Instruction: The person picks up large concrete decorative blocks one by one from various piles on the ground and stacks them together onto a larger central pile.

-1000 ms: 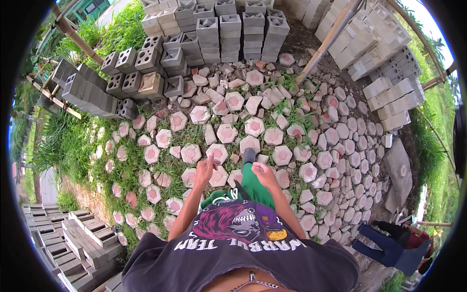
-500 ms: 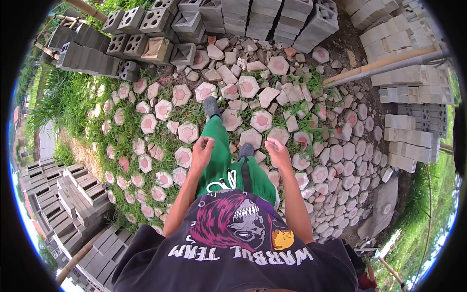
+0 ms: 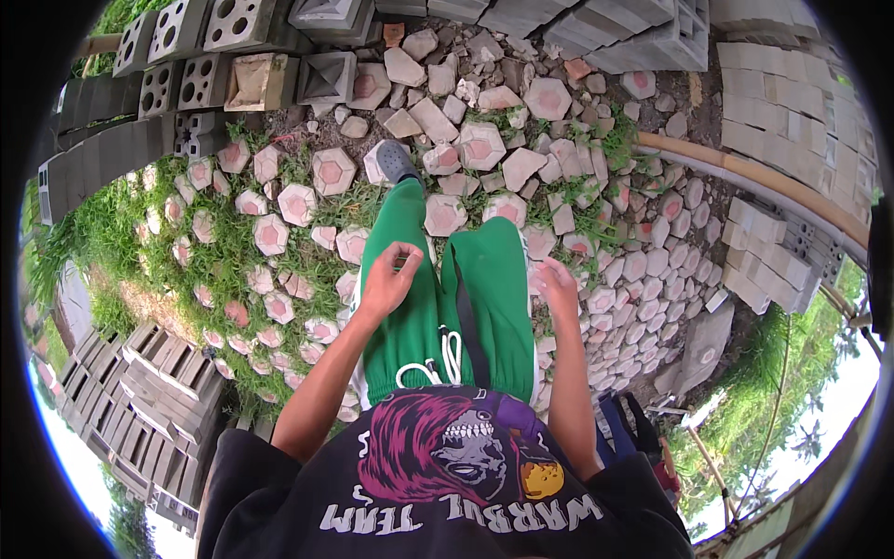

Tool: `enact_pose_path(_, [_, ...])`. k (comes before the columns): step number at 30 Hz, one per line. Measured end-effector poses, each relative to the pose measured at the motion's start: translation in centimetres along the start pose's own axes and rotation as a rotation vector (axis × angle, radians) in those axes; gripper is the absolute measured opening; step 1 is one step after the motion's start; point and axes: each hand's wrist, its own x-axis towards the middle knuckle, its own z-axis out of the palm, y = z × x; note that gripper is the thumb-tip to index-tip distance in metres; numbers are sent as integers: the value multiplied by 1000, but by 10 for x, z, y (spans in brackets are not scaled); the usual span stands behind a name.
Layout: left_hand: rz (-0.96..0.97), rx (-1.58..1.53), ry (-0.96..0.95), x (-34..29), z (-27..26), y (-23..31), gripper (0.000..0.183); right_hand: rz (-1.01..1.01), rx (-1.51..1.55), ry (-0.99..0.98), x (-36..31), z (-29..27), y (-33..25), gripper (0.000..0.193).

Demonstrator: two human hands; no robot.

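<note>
My left hand (image 3: 389,279) hangs over the left leg of my green trousers (image 3: 400,321), its fingers loosely bent and the thumb apart from them, with nothing held. My right hand (image 3: 557,287) is beside the right trouser leg, fingers slightly bent and apart, also without anything in it. Both hands are well above the ground. Below lie hexagonal paving stones (image 3: 333,172) with pinkish centres, set among grass and broken rubble. A grey clog (image 3: 398,161) on my left foot rests on the stones ahead; the right foot is hidden under the raised knee.
Hollow concrete blocks (image 3: 240,22) are stacked ahead to the left, with more grey blocks (image 3: 643,33) ahead. A pole (image 3: 754,172) crosses in front of pale block stacks (image 3: 782,112) at right. Another block stack (image 3: 140,391) stands at left. Dark blue cloth (image 3: 622,424) shows behind my right arm.
I have stepped forward, and the block stacks ahead look nearer. My right knee has come up, hiding that foot. Both hands stay empty; the right has shifted slightly toward the right.
</note>
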Motion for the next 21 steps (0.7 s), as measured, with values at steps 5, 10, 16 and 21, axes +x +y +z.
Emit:
enact_pose_path(5, [-46, -17, 147, 95, -46, 15, 34, -140, -208, -124, 38, 53, -107, 44])
enact_pose_path(10, [-241, 17, 403, 231, -67, -11, 46, -51, -141, -164, 112, 79, -191, 45])
enact_pose_path(16, [-213, -390, 445, 379, -82, 72, 66, -186, -212, -200, 259, 124, -339, 52])
enact_pose_path(21, [56, -367, 381, 523, -108, 204, 88, -209, -102, -125, 395, 180, -452, 91])
